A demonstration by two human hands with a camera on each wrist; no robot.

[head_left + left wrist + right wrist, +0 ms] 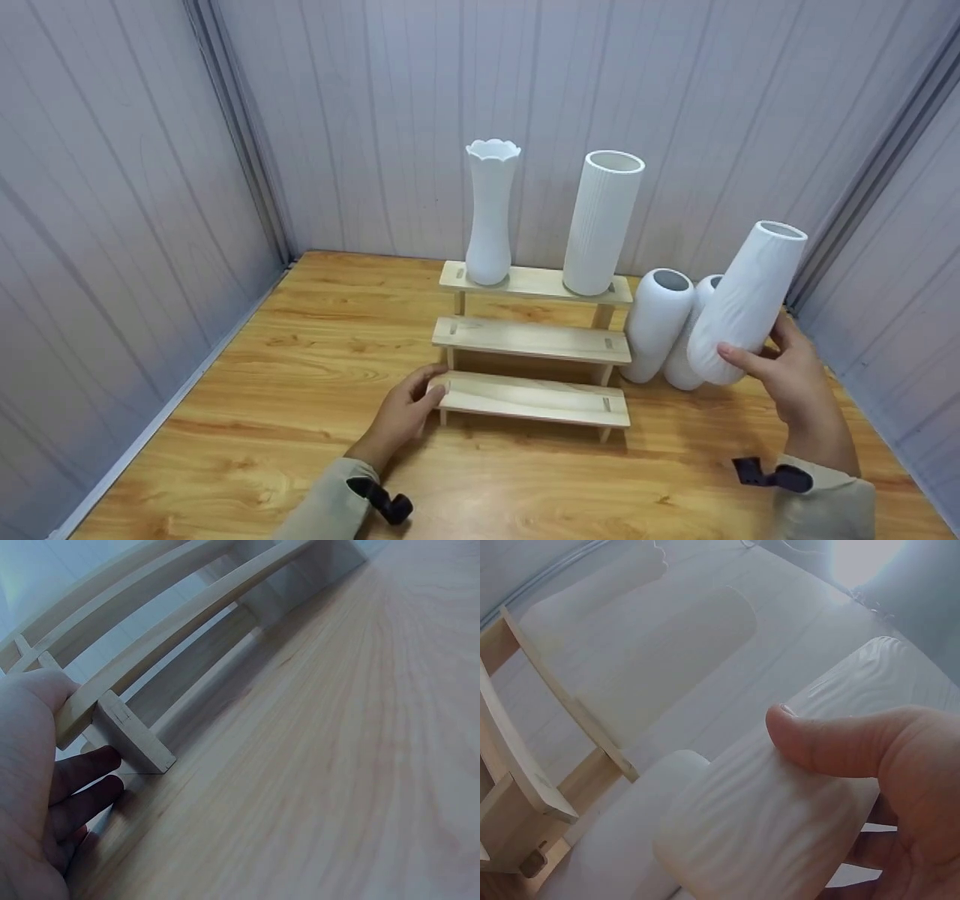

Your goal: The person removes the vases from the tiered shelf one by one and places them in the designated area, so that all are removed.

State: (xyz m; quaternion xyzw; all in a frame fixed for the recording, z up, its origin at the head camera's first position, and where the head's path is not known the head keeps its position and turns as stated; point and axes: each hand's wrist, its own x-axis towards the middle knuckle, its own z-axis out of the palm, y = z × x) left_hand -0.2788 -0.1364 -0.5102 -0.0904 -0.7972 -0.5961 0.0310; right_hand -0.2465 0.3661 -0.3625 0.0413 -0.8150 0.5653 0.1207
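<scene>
My right hand (pixel 806 375) holds a white vase with wavy relief (pixel 750 300) around its lower part, thumb across the front. The vase tilts, its mouth leaning right, and it hangs above the table at the right. In the right wrist view the thumb lies on the wavy vase (pixel 780 802), the other fingers behind it. My left hand (pixel 405 411) grips the left end of the lowest step of a three-step wooden stand (pixel 532 397). The left wrist view shows the thumb at the step (pixel 172 641) and fingers beneath, near the leg.
On the top step stand a scallop-rimmed white vase (pixel 491 217) and a ribbed cylindrical vase (pixel 602 225). Right of the stand, a smooth white vase (pixel 656 330) and a partly hidden vase (pixel 681 367) stand on the wood-grain table (pixel 300 337). Pale panel walls (pixel 412 112) enclose it.
</scene>
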